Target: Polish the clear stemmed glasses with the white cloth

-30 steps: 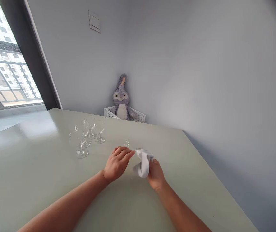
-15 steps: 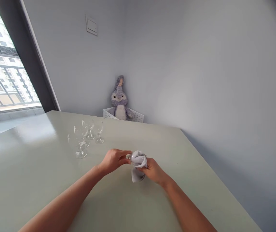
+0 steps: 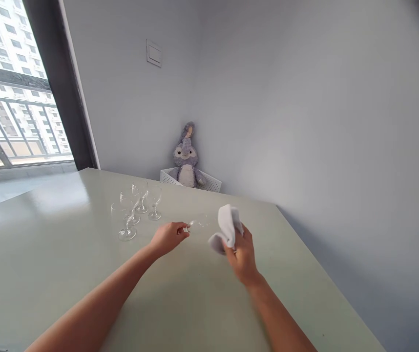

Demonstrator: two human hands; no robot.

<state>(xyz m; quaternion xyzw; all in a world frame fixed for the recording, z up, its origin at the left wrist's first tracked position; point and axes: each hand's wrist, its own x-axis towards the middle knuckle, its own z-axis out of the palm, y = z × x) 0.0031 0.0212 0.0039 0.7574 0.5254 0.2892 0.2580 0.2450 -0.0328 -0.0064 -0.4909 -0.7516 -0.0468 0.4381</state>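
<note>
My left hand point(image 3: 168, 237) is closed on the stem end of a clear glass point(image 3: 199, 222), which lies sideways in the air with its bowl toward the right. The bowl is faint against the table. To the right of it, my right hand point(image 3: 243, 252) grips a crumpled white cloth point(image 3: 227, 222), apart from the glass. Part of the cloth hangs to the left of the fingers. Several clear stemmed glasses point(image 3: 127, 232) stand upright in a group to the left, beyond my left forearm.
The pale, glossy table point(image 3: 180, 303) reaches toward a wall corner. A grey plush rabbit point(image 3: 186, 166) sits in a white perforated basket point(image 3: 209, 183) behind the far edge. A window point(image 3: 15, 98) is at the left, and a switch point(image 3: 154, 53) is on the wall.
The cloth has come away from the glass, and my right hand has moved right with it. The bowl is now uncovered in my left hand. The view has shifted slightly.
</note>
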